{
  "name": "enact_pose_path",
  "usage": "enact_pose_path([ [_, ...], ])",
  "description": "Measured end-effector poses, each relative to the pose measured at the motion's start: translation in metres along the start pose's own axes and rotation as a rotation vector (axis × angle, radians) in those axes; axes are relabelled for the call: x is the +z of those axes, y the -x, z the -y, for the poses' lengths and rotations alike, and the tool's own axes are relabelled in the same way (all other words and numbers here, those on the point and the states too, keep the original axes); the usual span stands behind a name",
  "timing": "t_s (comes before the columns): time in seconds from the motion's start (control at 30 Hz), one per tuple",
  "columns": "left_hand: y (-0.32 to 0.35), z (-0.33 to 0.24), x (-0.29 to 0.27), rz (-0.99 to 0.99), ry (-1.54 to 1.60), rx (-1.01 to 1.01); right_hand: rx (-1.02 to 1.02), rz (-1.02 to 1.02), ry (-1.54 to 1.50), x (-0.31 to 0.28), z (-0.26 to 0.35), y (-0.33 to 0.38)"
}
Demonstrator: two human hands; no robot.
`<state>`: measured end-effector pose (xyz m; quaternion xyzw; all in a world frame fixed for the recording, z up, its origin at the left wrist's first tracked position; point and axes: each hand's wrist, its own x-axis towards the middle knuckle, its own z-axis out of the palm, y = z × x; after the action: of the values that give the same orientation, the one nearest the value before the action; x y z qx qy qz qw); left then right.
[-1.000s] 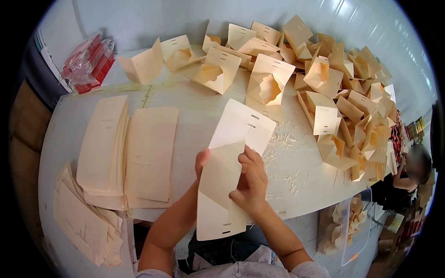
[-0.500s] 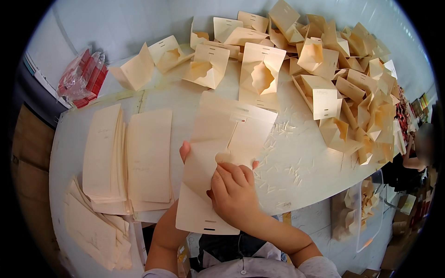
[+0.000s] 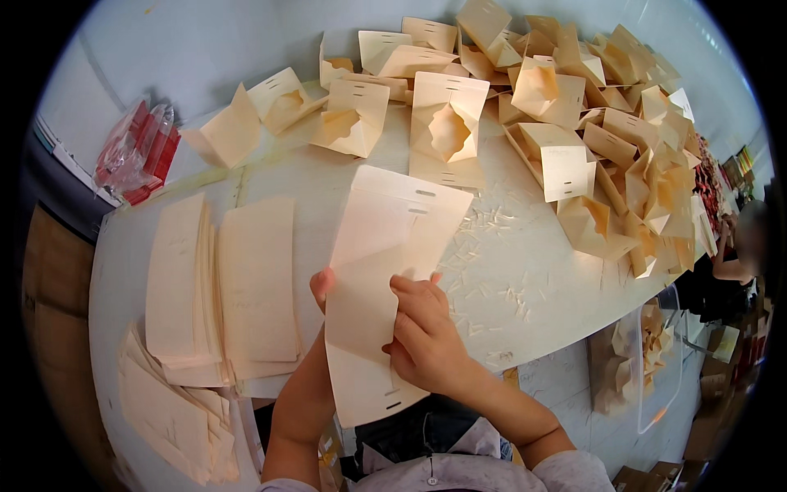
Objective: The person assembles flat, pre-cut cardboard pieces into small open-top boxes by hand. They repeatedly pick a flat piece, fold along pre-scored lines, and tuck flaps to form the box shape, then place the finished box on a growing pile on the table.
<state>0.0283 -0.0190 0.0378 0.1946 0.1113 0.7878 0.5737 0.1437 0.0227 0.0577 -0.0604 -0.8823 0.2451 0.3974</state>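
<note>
A cream card sheet (image 3: pixel 365 279) with small slots near both ends is held up in front of me, creased across its middle. My left hand (image 3: pixel 322 283) supports it from behind; the thumb shows at the left edge and a fingertip at the right, while the other fingers are hidden. My right hand (image 3: pixel 426 336) lies against the front of the sheet near its right edge, with fingers curled and pressing at the middle. What sits beneath those fingertips is hidden.
Flat card stacks (image 3: pixel 258 279) lie on the white table (image 3: pixel 385 164) at left. Folded card pieces with ragged cutouts (image 3: pixel 566 90) crowd the back and right. Small scraps (image 3: pixel 516 299) litter the surface. A clear bin (image 3: pixel 615 369) stands lower right; another person (image 3: pixel 734 254) is beyond.
My right fingers have shifted from the sheet's cutout line, and the raised slit and small opening there no longer show. The sheet has tilted and moved slightly. The view has shifted a little.
</note>
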Motion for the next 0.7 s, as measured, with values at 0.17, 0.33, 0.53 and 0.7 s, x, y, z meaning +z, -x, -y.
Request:
enact_pose_path([
  [0.17,0.000,0.003,-0.008,0.052,-0.056,-0.023,-0.119,0.072,-0.009,-0.011,-0.006,0.003],
  [0.33,0.001,0.000,-0.007,-0.068,-0.144,0.003,-0.085,0.123,0.395,-0.015,-0.005,0.005],
  [0.53,-0.004,0.002,-0.012,-0.038,-0.082,-0.008,0.019,0.168,0.574,-0.013,-0.001,0.007],
  [0.7,-0.006,0.002,-0.014,0.008,-0.148,0.025,0.001,0.201,0.563,-0.013,-0.004,0.006],
])
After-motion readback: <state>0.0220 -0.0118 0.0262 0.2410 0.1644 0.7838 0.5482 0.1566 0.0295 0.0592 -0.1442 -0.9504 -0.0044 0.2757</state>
